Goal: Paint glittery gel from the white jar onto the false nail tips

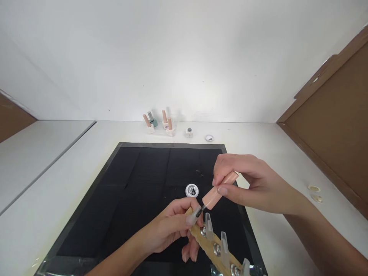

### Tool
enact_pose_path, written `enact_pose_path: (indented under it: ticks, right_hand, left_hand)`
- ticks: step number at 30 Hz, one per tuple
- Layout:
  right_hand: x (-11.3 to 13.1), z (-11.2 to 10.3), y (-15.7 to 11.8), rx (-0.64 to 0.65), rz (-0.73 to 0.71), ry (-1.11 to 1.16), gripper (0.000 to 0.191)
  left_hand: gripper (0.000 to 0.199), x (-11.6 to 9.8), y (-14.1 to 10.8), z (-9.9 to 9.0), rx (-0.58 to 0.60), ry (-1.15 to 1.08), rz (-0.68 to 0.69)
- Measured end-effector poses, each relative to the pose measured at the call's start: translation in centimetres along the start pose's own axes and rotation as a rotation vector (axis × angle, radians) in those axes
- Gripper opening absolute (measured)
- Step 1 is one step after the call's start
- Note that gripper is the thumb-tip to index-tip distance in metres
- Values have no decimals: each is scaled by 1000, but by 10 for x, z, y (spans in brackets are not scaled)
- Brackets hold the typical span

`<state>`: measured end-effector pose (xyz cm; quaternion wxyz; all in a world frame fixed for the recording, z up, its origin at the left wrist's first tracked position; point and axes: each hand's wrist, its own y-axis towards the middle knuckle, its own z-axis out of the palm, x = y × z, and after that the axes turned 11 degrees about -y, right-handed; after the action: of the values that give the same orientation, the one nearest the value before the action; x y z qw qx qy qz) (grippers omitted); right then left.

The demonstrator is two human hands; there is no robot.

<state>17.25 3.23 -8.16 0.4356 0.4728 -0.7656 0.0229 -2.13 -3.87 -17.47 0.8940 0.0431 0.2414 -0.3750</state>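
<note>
My left hand (172, 222) is closed around the upper end of a wooden nail display stand (211, 247), which slants down to the right. Several clear false nails (224, 245) stick up from round metal mounts along the stand. Between finger and thumb, my right hand (244, 180) pinches the peach cap of a nail polish brush (214, 196). The brush's dark tip touches the false nail (194, 216) by my left thumb. Just beyond my left hand, a small white pot (191, 190) with silvery flakes lies on the black mat (143, 199).
Several polish bottles (170, 128) stand in a clear holder by the back wall. Right of them are a small square bottle (189, 132) and a round white lid (209, 138). Two small round pieces (316, 194) lie at the right, near a brown panel (330, 115).
</note>
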Motion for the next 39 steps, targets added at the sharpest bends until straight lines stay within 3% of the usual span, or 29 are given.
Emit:
enact_pose_path:
  ticks: [18,25,39]
  right_hand:
    - [-1,2,1,-18,-71,68,9]
    - [0,0,1,-23,-6,13,10]
    - [-1,3,1,-23,-13,44,10]
  left_hand:
    - [27,-1,0,0,-14,9,-12]
    - [26,0,-1,2,-10,-1,-5]
    - [26,1,-1,0,-4,5,4]
